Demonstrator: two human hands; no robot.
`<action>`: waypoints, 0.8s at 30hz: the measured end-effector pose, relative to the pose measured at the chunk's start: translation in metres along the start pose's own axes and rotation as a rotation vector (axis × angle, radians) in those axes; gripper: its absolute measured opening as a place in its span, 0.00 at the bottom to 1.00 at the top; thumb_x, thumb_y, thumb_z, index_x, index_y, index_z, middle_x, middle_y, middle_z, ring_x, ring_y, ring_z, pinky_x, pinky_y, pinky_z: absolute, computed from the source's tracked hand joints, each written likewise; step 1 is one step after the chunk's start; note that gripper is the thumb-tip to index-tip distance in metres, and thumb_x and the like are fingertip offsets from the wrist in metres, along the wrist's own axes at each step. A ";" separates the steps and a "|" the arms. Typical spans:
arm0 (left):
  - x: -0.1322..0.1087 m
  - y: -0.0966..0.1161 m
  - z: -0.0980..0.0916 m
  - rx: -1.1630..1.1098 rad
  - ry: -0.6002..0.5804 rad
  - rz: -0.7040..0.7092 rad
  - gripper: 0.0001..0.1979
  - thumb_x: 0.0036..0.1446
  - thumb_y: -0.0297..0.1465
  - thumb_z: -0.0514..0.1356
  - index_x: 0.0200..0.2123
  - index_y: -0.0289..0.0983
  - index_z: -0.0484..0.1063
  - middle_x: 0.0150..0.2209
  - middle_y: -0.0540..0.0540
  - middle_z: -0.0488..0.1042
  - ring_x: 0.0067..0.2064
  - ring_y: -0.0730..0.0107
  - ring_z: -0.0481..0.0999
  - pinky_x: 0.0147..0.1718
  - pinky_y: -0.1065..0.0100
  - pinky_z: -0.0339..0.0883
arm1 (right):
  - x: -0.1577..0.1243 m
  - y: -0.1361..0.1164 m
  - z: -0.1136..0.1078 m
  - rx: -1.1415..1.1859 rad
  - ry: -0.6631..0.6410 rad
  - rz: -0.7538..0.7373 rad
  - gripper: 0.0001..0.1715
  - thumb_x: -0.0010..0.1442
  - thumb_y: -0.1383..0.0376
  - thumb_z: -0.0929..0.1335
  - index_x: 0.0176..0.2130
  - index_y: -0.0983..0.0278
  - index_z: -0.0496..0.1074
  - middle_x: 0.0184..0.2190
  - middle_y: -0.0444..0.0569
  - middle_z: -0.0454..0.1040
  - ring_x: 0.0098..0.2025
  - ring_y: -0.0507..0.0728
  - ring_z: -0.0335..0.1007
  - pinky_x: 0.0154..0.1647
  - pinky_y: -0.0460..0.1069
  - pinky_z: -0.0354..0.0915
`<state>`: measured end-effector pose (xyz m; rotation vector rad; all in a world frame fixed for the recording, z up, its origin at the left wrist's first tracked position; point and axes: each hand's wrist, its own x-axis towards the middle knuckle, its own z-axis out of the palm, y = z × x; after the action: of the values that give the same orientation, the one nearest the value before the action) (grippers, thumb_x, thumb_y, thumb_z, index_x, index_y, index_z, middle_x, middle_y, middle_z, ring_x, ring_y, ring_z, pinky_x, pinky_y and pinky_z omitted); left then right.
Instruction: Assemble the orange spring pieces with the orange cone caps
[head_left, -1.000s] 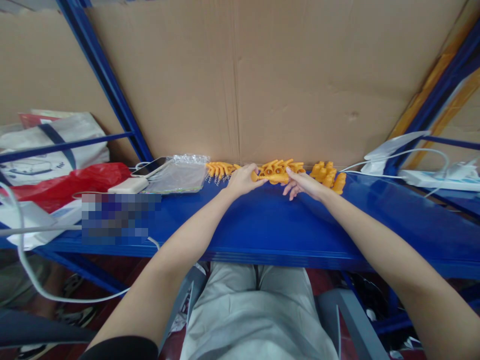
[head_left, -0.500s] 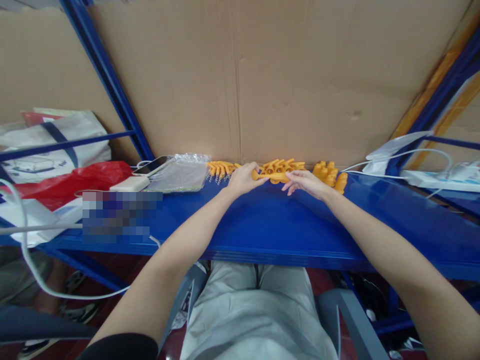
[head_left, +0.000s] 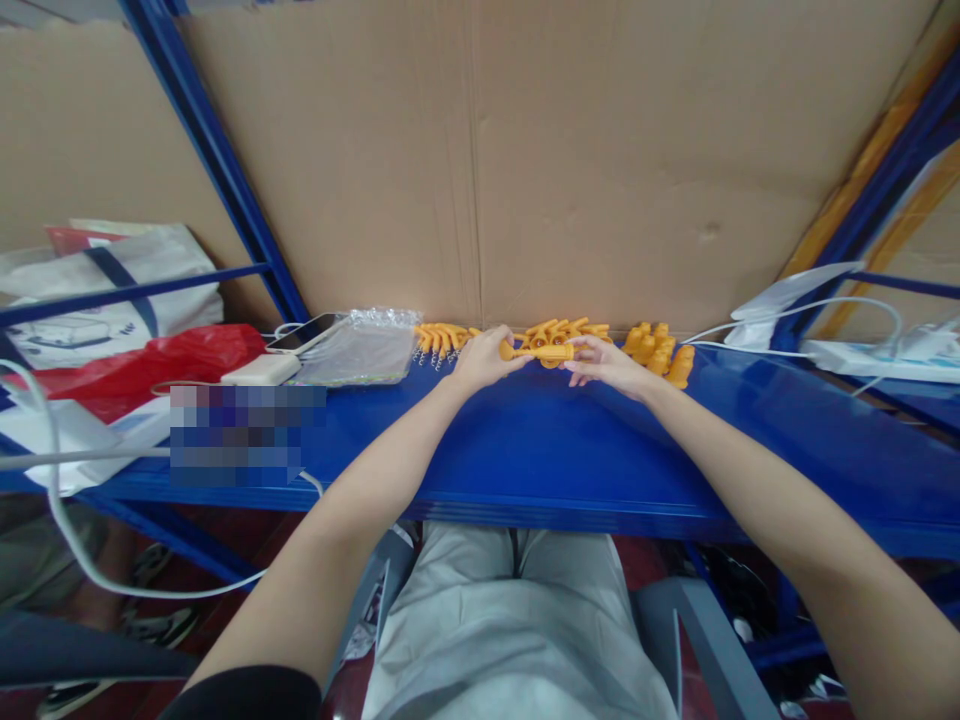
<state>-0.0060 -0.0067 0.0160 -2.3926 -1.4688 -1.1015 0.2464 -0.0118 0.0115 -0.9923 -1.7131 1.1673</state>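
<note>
Between my two hands is a yellow plastic corkscrew (head_left: 551,353), held level just above the blue shelf (head_left: 555,440). My left hand (head_left: 486,358) is closed on its left part, thumb along the near side. The fingertips of my right hand (head_left: 611,367) pinch its right end, and the lower fingers are curled beneath. Its metal spiral does not show. Behind the hands lies a row of yellow ringed pieces (head_left: 574,328). Yellow handles with metal spirals (head_left: 439,342) lie left of my left hand. Several yellow tube-like pieces (head_left: 658,348) are grouped past my right hand.
On the left are a clear plastic bag (head_left: 367,345), a phone (head_left: 304,333), a white box (head_left: 260,369) and a red plastic bag (head_left: 172,365). A white cable (head_left: 64,530) hangs over the shelf's left edge. Cardboard (head_left: 480,160) closes off the back. A power strip (head_left: 885,362) lies at right.
The corkscrew has turned slightly between my hands, so a ridged side shows now. My right fingers have drawn in around its right end. My left hand has barely moved.
</note>
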 end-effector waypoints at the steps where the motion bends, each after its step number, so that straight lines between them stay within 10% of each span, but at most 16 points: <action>1: 0.000 0.000 0.000 -0.001 0.003 0.002 0.17 0.54 0.44 0.68 0.36 0.38 0.70 0.34 0.45 0.78 0.36 0.62 0.77 0.35 0.66 0.65 | 0.000 0.001 0.000 -0.002 -0.005 -0.009 0.24 0.54 0.64 0.78 0.47 0.61 0.69 0.34 0.45 0.80 0.27 0.51 0.76 0.27 0.46 0.71; 24: -0.003 0.006 -0.002 0.016 0.044 0.079 0.17 0.55 0.46 0.67 0.36 0.39 0.70 0.37 0.45 0.80 0.38 0.62 0.78 0.36 0.66 0.67 | -0.003 -0.009 0.003 0.007 -0.017 -0.012 0.34 0.49 0.36 0.75 0.22 0.64 0.71 0.18 0.49 0.74 0.20 0.51 0.69 0.23 0.47 0.68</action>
<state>-0.0027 -0.0127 0.0171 -2.3774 -1.3527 -1.1126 0.2430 -0.0183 0.0186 -0.9694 -1.7253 1.1767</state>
